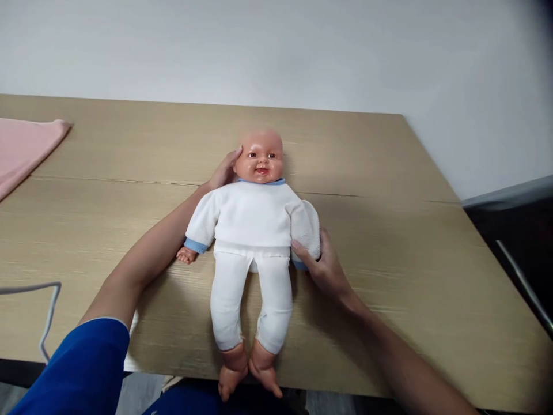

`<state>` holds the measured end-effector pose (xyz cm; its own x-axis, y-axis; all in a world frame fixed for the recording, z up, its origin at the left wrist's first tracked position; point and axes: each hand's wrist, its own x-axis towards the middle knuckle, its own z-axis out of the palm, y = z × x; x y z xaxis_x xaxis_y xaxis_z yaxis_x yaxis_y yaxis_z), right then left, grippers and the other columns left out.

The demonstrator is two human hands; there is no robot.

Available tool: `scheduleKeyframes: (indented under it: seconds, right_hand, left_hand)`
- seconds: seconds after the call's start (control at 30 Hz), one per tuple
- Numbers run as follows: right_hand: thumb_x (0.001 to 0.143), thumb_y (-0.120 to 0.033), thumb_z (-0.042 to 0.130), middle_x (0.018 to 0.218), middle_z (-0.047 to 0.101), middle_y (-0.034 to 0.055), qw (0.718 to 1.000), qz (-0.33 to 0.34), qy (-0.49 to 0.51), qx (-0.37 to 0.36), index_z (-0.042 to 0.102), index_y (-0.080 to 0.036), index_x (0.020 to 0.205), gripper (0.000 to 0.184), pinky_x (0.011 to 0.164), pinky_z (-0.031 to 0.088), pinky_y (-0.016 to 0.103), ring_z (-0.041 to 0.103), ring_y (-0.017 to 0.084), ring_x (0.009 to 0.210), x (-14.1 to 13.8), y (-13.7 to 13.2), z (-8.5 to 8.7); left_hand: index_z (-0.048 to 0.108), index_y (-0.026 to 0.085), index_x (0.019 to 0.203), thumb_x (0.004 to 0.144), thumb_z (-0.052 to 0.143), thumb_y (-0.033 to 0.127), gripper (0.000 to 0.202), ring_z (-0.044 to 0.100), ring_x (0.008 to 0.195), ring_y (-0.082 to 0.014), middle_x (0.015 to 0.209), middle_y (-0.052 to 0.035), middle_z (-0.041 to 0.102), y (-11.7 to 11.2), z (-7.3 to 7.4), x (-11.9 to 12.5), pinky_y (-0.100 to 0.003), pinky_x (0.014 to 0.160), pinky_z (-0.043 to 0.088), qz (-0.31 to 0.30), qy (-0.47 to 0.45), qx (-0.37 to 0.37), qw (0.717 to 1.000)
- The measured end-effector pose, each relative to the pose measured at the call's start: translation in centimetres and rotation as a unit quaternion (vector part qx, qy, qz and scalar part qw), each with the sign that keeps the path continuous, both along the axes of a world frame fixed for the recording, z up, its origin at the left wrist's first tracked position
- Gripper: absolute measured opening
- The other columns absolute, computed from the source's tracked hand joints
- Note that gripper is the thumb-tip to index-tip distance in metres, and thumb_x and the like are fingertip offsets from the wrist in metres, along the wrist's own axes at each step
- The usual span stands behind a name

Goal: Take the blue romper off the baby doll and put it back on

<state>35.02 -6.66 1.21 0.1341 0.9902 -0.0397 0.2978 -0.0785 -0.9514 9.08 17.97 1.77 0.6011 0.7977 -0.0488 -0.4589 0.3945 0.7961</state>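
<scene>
Doll [253, 222] in white (blue collar [276, 182])

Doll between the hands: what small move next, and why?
Probably the right hand should ease back the sleeve it grips: no doll hand shows at that cuff, while the opposite doll hand pokes out. The left hand is at the head.

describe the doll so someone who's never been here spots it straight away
Find the light brown table below the pale wall. On it, the doll lies face up, left hand at its head, right hand gripping one sleeve. Unlike the plain pink cloth farther left, it has a bald head and white clothes with blue trim.
</scene>
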Motion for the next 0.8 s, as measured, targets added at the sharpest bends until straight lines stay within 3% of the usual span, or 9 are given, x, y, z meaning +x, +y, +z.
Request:
scheduleKeyframes:
  seconds: [0.13, 0.33, 0.57, 0.8]
  right_hand:
    - [0.100, -0.081, 0.080, 0.161, 0.077, 0.0212, 0.996, -0.020, -0.090, 0.009, 0.064, -0.026, 0.161, 0.084, 0.129, 0.056, 0.067, 0.075, 0.047, 0.146, 0.1, -0.6, -0.6]
    - [0.103, -0.079, 0.076, 0.143, 0.084, 0.0189, 0.992, -0.009, -0.127, 0.018, 0.068, -0.026, 0.149, 0.070, 0.112, 0.063, 0.060, 0.081, 0.043, 0.126, 0.6, -0.6, -0.8]
    - [0.104, -0.079, 0.073, 0.146, 0.081, 0.0204, 0.991, -0.002, -0.132, 0.016, 0.066, -0.024, 0.152, 0.073, 0.118, 0.061, 0.062, 0.078, 0.044, 0.131, 0.5, -0.6, -0.6]
    - [0.107, -0.078, 0.069, 0.134, 0.082, 0.0199, 0.976, -0.015, -0.202, 0.081, 0.072, -0.024, 0.139, 0.063, 0.118, 0.059, 0.065, 0.073, 0.045, 0.130, 0.8, -0.4, -1.2]
  left_hand:
    - [0.081, 0.023, 0.149, 0.112, 0.070, 0.073, 0.063, 0.063, 0.166, -0.0483, 0.147, -0.0119, 0.088, 0.0, -0.3, -0.6, -0.065, 0.150, 0.040, -0.012, 0.009, -0.001, 1.000]
    - [0.081, 0.023, 0.149, 0.107, 0.080, 0.071, 0.063, 0.067, 0.162, -0.0496, 0.140, -0.0144, 0.090, -0.3, 0.4, -0.5, -0.067, 0.144, 0.047, 0.004, -0.007, 0.003, 1.000]
    - [0.079, 0.028, 0.152, 0.103, 0.082, 0.080, 0.072, 0.072, 0.158, -0.0457, 0.142, -0.0118, 0.089, 0.1, -0.2, -0.3, -0.062, 0.142, 0.049, 0.057, -0.003, -0.016, 0.998]
    - [0.079, 0.026, 0.148, 0.102, 0.087, 0.073, 0.066, 0.073, 0.156, -0.0428, 0.143, -0.0118, 0.088, 0.7, -1.0, -0.2, -0.058, 0.140, 0.051, 0.071, -0.004, -0.004, 0.997]
